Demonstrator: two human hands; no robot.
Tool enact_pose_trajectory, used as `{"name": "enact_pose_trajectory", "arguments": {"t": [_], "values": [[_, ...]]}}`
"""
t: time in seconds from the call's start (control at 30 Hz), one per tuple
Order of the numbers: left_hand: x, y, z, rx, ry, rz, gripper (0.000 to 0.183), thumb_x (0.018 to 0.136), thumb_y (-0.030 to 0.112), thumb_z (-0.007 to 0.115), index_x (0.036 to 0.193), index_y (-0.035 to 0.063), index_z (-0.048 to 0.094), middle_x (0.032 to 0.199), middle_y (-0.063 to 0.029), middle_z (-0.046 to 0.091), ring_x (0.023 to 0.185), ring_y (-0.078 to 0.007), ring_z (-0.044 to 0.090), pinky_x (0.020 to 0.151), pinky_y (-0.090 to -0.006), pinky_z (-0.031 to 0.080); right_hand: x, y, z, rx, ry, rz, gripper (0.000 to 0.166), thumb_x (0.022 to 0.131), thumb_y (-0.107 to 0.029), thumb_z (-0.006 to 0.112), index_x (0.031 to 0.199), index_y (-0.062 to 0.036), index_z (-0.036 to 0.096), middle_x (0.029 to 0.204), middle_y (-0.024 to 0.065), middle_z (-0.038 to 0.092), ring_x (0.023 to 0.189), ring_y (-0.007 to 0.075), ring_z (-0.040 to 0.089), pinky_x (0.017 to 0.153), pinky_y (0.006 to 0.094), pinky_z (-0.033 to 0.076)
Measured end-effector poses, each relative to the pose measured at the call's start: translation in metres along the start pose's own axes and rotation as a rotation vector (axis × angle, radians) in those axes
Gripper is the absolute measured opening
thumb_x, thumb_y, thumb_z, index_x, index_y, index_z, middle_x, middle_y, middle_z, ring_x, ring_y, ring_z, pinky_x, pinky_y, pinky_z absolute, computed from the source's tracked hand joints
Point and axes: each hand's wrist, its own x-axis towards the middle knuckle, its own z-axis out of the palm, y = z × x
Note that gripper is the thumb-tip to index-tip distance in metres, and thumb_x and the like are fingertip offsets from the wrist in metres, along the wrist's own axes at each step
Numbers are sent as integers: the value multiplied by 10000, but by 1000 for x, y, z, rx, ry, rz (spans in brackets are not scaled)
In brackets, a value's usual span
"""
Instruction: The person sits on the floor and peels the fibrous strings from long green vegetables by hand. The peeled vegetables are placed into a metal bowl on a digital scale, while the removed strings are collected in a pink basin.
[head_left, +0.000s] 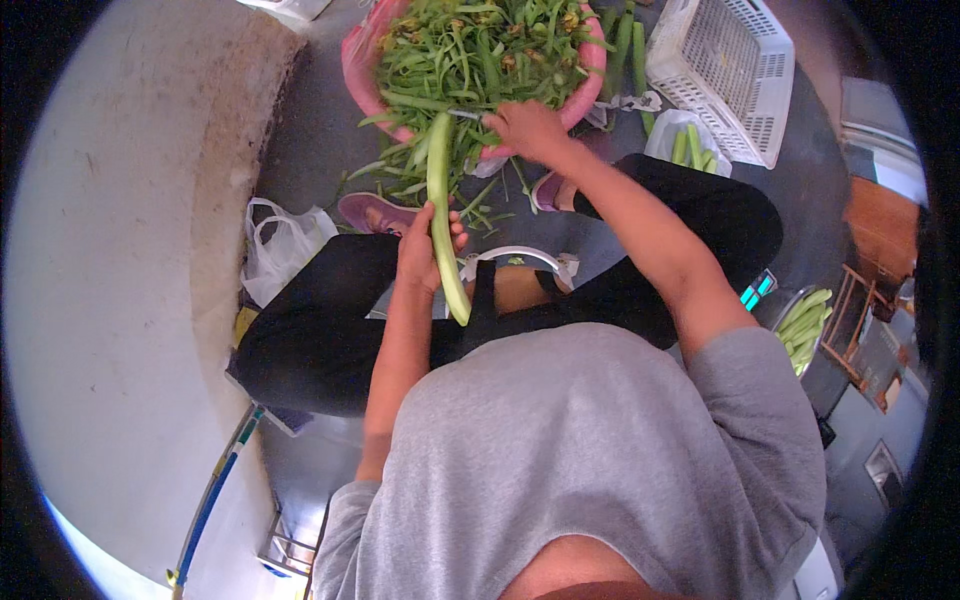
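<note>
My left hand (425, 251) holds a long pale green vegetable (439, 180), likely a peeled loofah or gourd, pointing away from me. At its far end, my right hand (525, 129) is closed on a tool whose thin metal part (465, 114) touches or nearly touches the tip; whether it is a knife or a peeler cannot be told. Beyond both hands stands a pink basin (592, 67) heaped with green peelings (480, 52) and some wilted yellow-brown flowers. More peel strips (397, 176) hang over its near rim and lie on the floor by my shoes.
A white plastic crate (776, 82) stands at the far right, beside a bag (664, 135) with green vegetables. Unpeeled ones (637, 60) lie by the basin. A round container of pale vegetables (802, 326) is at right. A white plastic bag (289, 244) lies near the left wall.
</note>
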Motion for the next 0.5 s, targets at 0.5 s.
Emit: {"name": "enact_pose_trajectory", "arguments": {"t": [0.5], "values": [[2,4,-15,-57,-317,-12,326,965,366,358,949,51,439,666,-36,445,468,-99,373,403,-240,338,36,30,50,61,42,226,375,885,-376,481,919,-27,612,844,192,635,786,371,627,661,502,498]]}}
